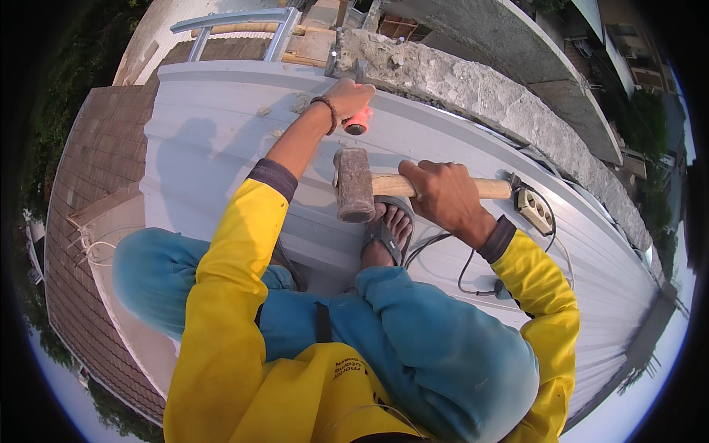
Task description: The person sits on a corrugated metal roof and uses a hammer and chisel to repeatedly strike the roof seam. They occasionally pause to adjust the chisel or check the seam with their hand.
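Note:
My right hand [447,196] is wrapped round the wooden handle of a club hammer [354,184], whose blocky, worn steel head hangs over the metal roof near my sandalled foot [388,229]. Farther forward, my left hand [349,100] is closed on a chisel [357,122] with an orange-red grip. The chisel's round struck end faces back toward me, and its steel shaft [361,70] reaches the edge of a rough concrete wall [458,81]. Hammer head and chisel are apart. My fingers hide the middle of the chisel.
I squat on light grey ribbed roof sheeting [221,148]. A power strip [535,210] with dark cables lies to the right. A brown tiled roof [96,199] slopes away on the left. A metal frame [236,26] stands at the far left, and the concrete wall runs along the sheeting's far edge.

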The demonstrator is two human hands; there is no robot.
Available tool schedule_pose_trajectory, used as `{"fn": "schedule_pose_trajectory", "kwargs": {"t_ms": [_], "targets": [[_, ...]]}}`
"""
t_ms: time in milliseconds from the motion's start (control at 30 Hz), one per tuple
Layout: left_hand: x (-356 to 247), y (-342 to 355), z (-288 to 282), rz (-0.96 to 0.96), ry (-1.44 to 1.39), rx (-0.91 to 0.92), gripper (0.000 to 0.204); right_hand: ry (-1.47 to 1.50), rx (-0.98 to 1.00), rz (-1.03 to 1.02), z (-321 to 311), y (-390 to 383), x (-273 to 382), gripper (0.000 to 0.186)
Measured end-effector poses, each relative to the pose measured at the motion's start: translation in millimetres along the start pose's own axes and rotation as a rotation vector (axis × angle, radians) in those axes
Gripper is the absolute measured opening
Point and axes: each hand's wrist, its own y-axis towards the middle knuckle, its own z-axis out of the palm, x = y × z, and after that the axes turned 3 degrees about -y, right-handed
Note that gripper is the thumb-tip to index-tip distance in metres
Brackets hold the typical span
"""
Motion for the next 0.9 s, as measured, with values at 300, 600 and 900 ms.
{"fn": "schedule_pose_trajectory", "kwargs": {"t_ms": [300, 600, 900], "targets": [[1.6, 8.4, -0.4, 0.048, 0.057, -0.041, 0.030, -0.018, -0.232, -0.052, 12.7, 13.1, -18.3, 0.013], [3.5, 6.9, 5.9, 0.029, 0.035, -0.080, 0.028, -0.199, -0.328, -0.532, 24.4, -21.5, 5.8, 0.023], [-1.6, 5.2, 4.2, 0.013, 0.002, -0.088, 0.030, 0.073, 0.023, 0.073, 18.0, 7.2, -10.0, 0.028]]}}
